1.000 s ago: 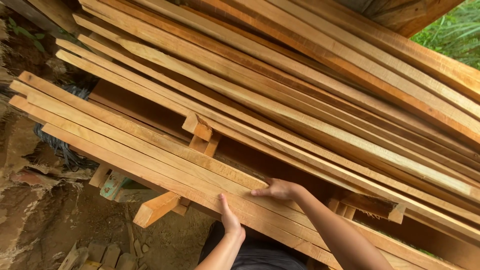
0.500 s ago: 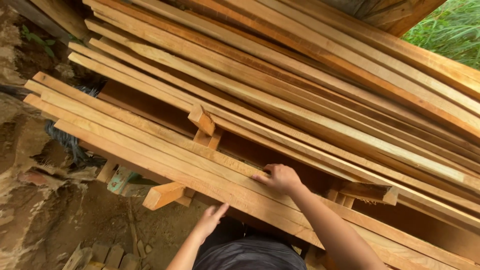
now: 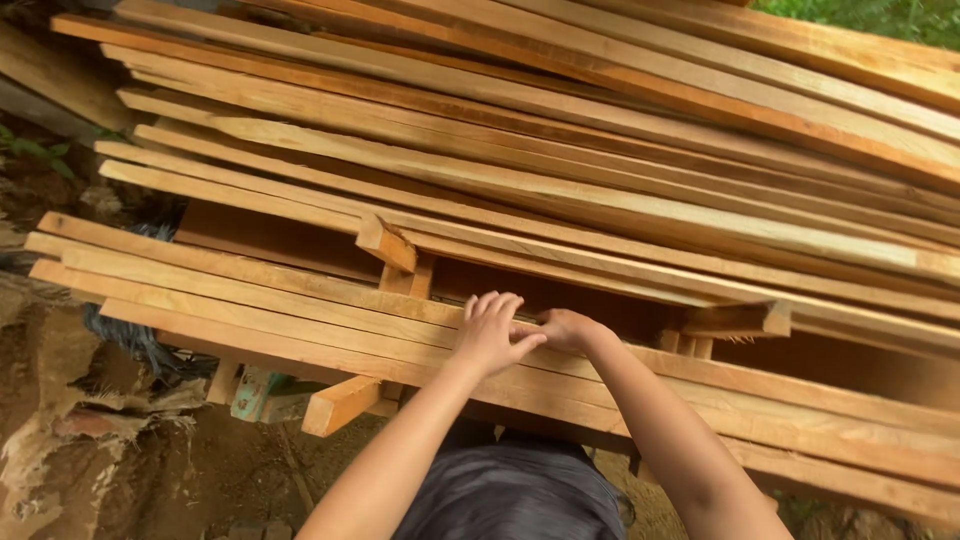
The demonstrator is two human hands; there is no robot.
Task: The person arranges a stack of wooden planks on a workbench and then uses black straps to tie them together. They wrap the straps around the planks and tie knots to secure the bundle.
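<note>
A large stack of long, pale orange-brown sawn wooden planks [image 3: 560,190] is seen from above, with the boards running slantwise from upper left to lower right. Both hands are laid on the long light-brown plank at the near edge of the stack [image 3: 300,300], roughly at the middle of its visible length. The left hand [image 3: 490,335] is pressed flat on the top face of this plank, its fingers [image 3: 487,308] stretched out and slightly apart, not closed round anything. The right hand [image 3: 568,328] is set just beside the left hand, touching it, at the far edge of the same plank; its fingers are curled over that edge into the dark gap beneath the next layer, and whether they are clamped on the wood cannot be told. A short wooden spacer block [image 3: 386,243] is seen standing on the near plank, to the left of the hands. Below the near plank, a short squared timber offcut [image 3: 340,403] is seen jutting out, and brown bare earth [image 3: 120,470] is visible to the lower left of the stack.
</note>
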